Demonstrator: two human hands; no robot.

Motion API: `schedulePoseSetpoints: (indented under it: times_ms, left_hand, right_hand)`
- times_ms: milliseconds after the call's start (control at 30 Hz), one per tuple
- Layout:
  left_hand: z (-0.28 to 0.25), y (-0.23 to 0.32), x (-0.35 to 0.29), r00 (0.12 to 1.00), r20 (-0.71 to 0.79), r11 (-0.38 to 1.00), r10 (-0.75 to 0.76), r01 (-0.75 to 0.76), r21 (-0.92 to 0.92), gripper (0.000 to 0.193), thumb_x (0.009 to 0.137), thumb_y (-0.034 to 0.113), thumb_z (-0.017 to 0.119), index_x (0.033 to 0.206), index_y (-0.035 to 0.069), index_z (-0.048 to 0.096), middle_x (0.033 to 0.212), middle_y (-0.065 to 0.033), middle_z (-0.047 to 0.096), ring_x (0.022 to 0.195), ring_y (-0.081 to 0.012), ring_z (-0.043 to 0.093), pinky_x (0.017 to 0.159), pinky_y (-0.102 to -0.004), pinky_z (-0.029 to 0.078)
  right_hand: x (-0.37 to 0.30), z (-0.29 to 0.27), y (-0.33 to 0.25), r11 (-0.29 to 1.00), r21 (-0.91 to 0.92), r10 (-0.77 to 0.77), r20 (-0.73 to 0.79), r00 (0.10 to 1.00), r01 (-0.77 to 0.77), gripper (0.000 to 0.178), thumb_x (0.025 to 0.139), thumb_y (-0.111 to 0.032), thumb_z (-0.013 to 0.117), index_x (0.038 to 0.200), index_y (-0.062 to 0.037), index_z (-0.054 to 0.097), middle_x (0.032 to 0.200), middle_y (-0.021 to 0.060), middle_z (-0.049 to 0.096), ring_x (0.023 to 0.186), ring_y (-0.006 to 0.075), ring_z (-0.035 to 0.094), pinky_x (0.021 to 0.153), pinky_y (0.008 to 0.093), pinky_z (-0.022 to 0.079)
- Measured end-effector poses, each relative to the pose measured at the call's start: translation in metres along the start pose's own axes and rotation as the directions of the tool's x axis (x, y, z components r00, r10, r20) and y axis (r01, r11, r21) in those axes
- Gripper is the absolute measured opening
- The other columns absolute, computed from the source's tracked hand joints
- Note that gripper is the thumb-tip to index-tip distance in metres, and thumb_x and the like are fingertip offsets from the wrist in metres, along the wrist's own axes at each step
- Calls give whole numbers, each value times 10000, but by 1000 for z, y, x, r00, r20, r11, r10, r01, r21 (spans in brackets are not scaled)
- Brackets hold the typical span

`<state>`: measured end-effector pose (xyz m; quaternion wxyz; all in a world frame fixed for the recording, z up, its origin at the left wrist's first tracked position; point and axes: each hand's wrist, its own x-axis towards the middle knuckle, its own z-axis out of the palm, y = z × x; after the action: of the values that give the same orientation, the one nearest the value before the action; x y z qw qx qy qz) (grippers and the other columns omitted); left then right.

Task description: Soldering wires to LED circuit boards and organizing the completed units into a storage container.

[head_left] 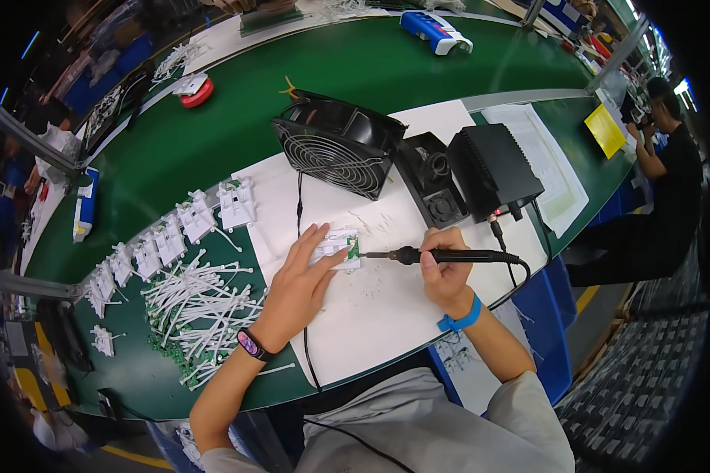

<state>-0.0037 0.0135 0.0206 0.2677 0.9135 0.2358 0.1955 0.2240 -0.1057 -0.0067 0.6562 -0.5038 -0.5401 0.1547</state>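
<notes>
My left hand point(296, 288) rests on the white sheet, thumb and fingers holding a small white plastic housing point(343, 235) against it. A green circuit board point(353, 247) sits at the housing's right side. My right hand point(447, 276) grips a soldering iron point(469, 256) like a pen. The iron's tip points left and reaches the board's edge; whether it touches cannot be made out. Left of my left hand lies a heap of white cable bundles point(205, 303) with small green boards at their ends.
A row of white housings point(168, 243) curves along the left. Ahead stand a black fan point(335, 146) and a black soldering station point(493, 169), whose cord runs to the iron. Papers point(548, 169) lie at right. A blue bin point(540, 331) is below the bench edge. Another person point(663, 173) works at far right.
</notes>
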Motion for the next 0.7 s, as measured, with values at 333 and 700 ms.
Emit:
schedulePoseSetpoints:
  times_ms: [333,700]
  left_hand:
    - [1,0,0,1000,-5,999,-9,9,-41,390,872,-20,654,1242,101,678,1493,-188,455,1397,-406,410,1120,-443,388]
    - [3,-2,0,1000,-23,999,-4,3,-39,380,870,-14,662,1232,100,683,1489,-180,463,1393,-402,418,1116,-442,394]
  right_hand:
    - [0,-1,1,1000,5,-4,41,999,4,159,925,-107,607,942,-21,474,757,43,507,606,69,404,551,236,330]
    - [4,2,3,998,-16,-58,-10,998,57,150,879,-45,650,916,-19,507,661,44,549,544,87,440,503,240,349]
